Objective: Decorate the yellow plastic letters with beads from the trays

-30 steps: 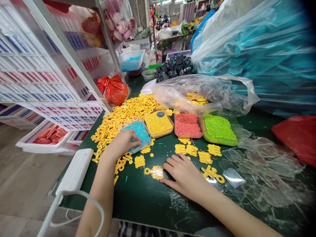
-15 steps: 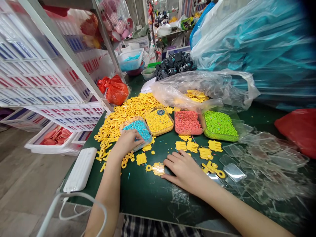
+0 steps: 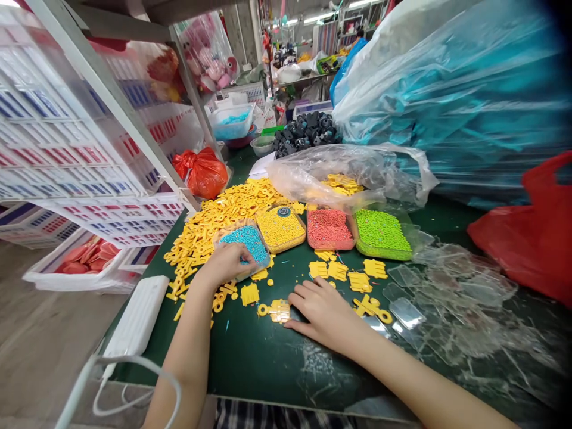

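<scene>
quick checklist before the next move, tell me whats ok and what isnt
1. Left hand at the blue beads: ok, fingertips are over them.
2. Bead pinched in its fingers: cannot tell, the fingertips hide it.
3. Right hand at the yellow piece: ok, thumb and fingers are at its edge.
4. Blue bead box uncovered: ok, beads show.
5. Table free of loose pieces: not ok, yellow ones are scattered around.
6. White cord away from the left forearm: cannot tell, they overlap in this view.

Bare left hand (image 3: 224,262) out front, fingers curled down; bare right hand (image 3: 318,311) slants inward, thumb parted from fingers.
</scene>
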Available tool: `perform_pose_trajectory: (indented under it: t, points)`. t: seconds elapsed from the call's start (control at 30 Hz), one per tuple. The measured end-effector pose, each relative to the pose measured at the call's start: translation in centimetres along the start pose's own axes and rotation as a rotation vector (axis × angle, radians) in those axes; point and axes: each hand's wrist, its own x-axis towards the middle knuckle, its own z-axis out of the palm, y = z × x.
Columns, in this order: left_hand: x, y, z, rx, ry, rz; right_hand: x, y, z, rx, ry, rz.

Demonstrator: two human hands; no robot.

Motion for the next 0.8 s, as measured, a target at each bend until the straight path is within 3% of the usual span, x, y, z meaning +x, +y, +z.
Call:
perform_pose_trajectory:
  t: [0.2,0.43,0.67,0.8]
  points:
    - [0.2,-0.4,0.4,-0.019,0.009,-0.014,0.1,0.0,0.0,0.028,-0.001,-0.001]
    - [-0.1,-0.2,0.5,-0.011,0.037,-0.009,0.3,0.0,-0.7,0.094,-0.106,0.032]
    - [0.0,-0.7,0.2,-0.079,0.011,0.000,0.3,0.0,-0.7,0.115,-0.101,0.023]
    - [-1.2,-0.4,-1.1,-0.183,0.165,0.061,0.4,0.1,-0.8,0.128,-0.103,0.033]
